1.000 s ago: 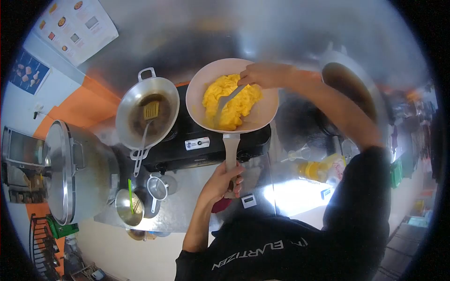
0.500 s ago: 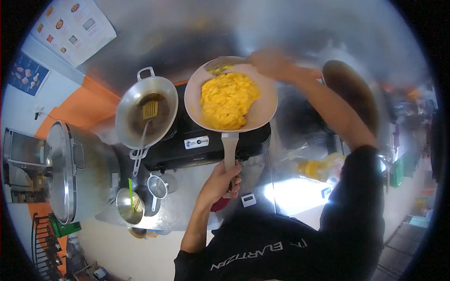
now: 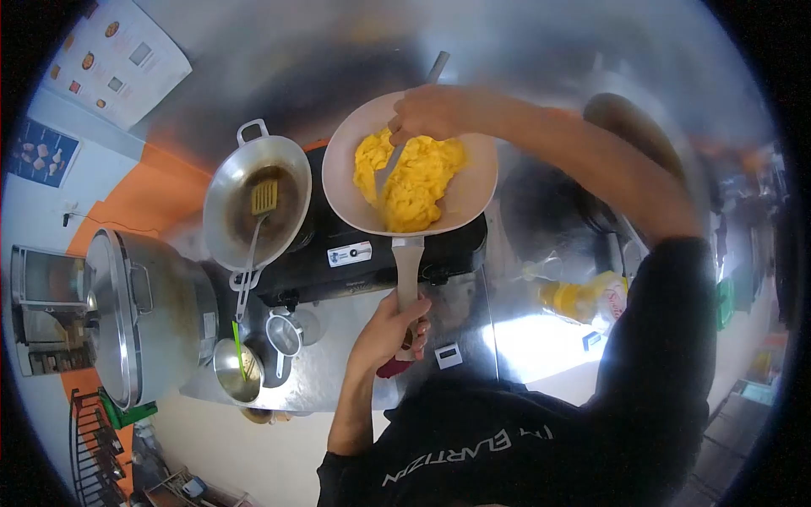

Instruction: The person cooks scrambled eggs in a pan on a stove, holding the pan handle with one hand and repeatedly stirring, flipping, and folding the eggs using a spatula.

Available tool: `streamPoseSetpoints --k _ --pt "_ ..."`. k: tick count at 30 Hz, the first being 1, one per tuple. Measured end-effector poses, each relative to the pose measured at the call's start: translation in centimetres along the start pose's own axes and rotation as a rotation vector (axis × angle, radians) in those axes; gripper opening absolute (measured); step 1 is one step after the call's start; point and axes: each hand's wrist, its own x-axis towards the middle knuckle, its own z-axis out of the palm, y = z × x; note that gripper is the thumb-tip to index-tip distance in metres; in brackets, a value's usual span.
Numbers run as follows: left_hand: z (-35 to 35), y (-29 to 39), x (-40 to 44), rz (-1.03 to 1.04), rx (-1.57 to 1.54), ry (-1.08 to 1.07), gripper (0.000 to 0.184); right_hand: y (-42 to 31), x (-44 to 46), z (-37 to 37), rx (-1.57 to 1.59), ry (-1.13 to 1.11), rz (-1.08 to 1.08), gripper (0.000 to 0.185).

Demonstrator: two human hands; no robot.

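Observation:
A light pink frying pan (image 3: pixel 480 182) on the black gas stove (image 3: pixel 372 275) holds a mound of yellow scrambled eggs (image 3: pixel 427 179). My left hand (image 3: pixel 390 331) is wrapped round the pan's beige handle (image 3: pixel 409 272). Over the far side of the pan, my right hand (image 3: pixel 429 111) is closed on a spatula (image 3: pixel 439 66). Its handle end sticks up past my fingers, and its lower part reaches down into the eggs on the left, parting them. Part of the spatula is hidden by the fingers and the eggs.
Left of the pan stands a metal wok (image 3: pixel 221 207) with a yellow slotted turner (image 3: pixel 264 198). A large pot (image 3: pixel 160 313), a small bowl (image 3: pixel 228 384) and a strainer (image 3: pixel 285 335) are nearer. At right lie a yellow-capped bottle (image 3: pixel 574 300) and a dark round pan (image 3: pixel 541 215).
My right hand has moved left over the pan, bringing the spatula from the far rim down into the eggs. The egg mound has spread to the left. My left hand keeps its grip.

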Motion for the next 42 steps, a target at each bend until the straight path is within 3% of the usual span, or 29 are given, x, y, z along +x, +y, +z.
streamPoseSetpoints --k 3,6,9,15,18,21,24,27,31,36,42 --pt "0.1 -0.2 0.0 0.014 -0.064 0.002 0.022 -0.5 -2.6 -2.0 -0.175 0.143 -0.131 0.034" --pt "0.5 -0.2 -0.5 0.023 -0.173 0.002 0.023 -0.9 -6.9 -5.0 -0.147 0.195 0.021 0.033" --pt "0.6 -0.4 -0.6 0.012 -0.336 -0.018 0.025 0.9 -9.1 -6.0 -0.034 0.107 0.313 0.018" --pt "0.6 -1.2 -0.1 0.071 -0.362 -0.034 0.024 -0.2 -11.1 -1.9 -0.056 0.261 0.485 0.022" --pt "0.6 -0.9 -0.2 0.061 -0.236 0.013 0.023 1.7 -7.6 7.6 -0.235 0.036 0.619 0.028" --pt "1.2 0.8 -1.2 -0.004 -0.171 0.036 0.023 -0.9 -5.4 2.3 0.190 -0.047 0.735 0.026" --pt "1.4 1.0 -1.2 -0.004 -0.088 0.081 0.023 0.6 -4.8 3.4 0.393 0.134 0.490 0.029" --pt "0.7 0.0 -0.6 0.044 -0.125 0.041 0.024 2.0 -3.9 3.0 0.373 -0.043 0.411 0.031" --pt "0.7 -0.3 -0.4 0.037 -0.166 0.038 0.025 0.5 -5.6 1.4 0.177 -0.012 0.342 0.030" --pt "0.4 -1.1 -0.1 0.063 -0.281 -0.009 0.029 -7.1 -11.6 -2.6 -0.221 0.043 0.206 0.043" --pt "0.4 -1.2 -0.3 0.061 -0.331 -0.028 0.030 -11.5 -16.0 -5.7 0.054 -0.057 0.454 0.056"
